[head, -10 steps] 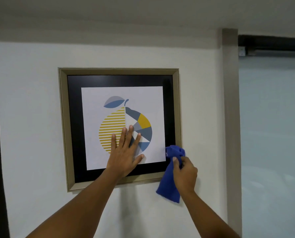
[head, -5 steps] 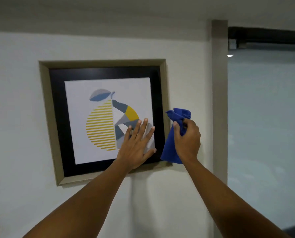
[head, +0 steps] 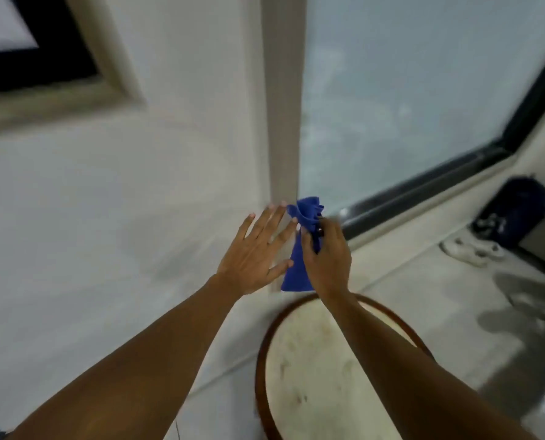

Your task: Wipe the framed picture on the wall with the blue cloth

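Bunched blue cloth [head: 299, 249], framed picture [head: 52, 87] upper-left.

This looks like a room in a home, probably a living room or a hallway. A framed picture [head: 52, 68] hangs on a plain white wall [head: 74, 201], its corner showing at the upper left. Beside the wall stands a pale door post [head: 283, 90], and next to it a large frosted glass panel [head: 407, 90] in a dark frame, like a sliding door. Below, a small round table [head: 312, 376] with a brown rim and a pale top stands on a light tiled floor [head: 423, 296]. Near the glass, white shoes [head: 471, 249] lie on the floor beside a dark bag [head: 515, 211], though the view is blurred.
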Demonstrator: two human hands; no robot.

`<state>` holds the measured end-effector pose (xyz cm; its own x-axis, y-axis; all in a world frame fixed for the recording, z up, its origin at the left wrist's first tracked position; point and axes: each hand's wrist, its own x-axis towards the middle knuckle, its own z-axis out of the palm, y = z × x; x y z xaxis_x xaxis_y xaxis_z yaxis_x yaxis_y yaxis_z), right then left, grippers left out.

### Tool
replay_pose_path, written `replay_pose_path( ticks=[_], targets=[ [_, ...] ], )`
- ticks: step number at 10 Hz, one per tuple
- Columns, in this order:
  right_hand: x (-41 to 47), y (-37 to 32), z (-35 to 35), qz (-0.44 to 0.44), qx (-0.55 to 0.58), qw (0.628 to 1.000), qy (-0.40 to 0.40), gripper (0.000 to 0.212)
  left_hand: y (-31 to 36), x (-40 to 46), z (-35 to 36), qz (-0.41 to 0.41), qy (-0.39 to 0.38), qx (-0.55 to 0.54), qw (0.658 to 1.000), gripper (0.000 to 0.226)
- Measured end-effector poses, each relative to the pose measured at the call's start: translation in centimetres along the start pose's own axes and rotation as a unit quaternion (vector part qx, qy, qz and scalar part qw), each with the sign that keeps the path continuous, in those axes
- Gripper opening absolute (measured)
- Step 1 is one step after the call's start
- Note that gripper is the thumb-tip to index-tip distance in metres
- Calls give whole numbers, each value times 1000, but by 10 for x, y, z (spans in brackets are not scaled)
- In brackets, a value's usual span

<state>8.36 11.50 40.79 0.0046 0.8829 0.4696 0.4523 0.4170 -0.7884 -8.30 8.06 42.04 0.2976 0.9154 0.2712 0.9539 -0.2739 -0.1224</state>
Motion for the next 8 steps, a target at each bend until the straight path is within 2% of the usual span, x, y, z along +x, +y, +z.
replay_pose_path(
  ticks=[1,2,3,4,5,6,7,8],
  targets=[
    [-48,77,-9,50,-48,996,-49,13,49,-21,79,16,-60,-77,995,76],
    [-122,200,-8,108,-171,972,-123,9,111,-55,209,25,-146,-137,979,79],
    [-168,276,10,133,-238,942,-194,8,141,-78,290,18,-204,-160,966,83],
    [-225,365,50,164,-296,895,-289,26,175,-108,396,22,-282,-148,948,80],
    [-261,400,69,166,-309,880,-320,43,187,-127,443,26,-305,-138,942,67],
    [-299,422,74,132,-325,880,-321,51,192,-146,476,23,-294,-128,947,61],
    [-286,423,72,119,-339,866,-348,53,188,-133,472,18,-306,-111,945,61],
    [-244,399,57,132,-351,808,-454,52,182,-111,434,32,-363,-104,925,61]
  ],
)
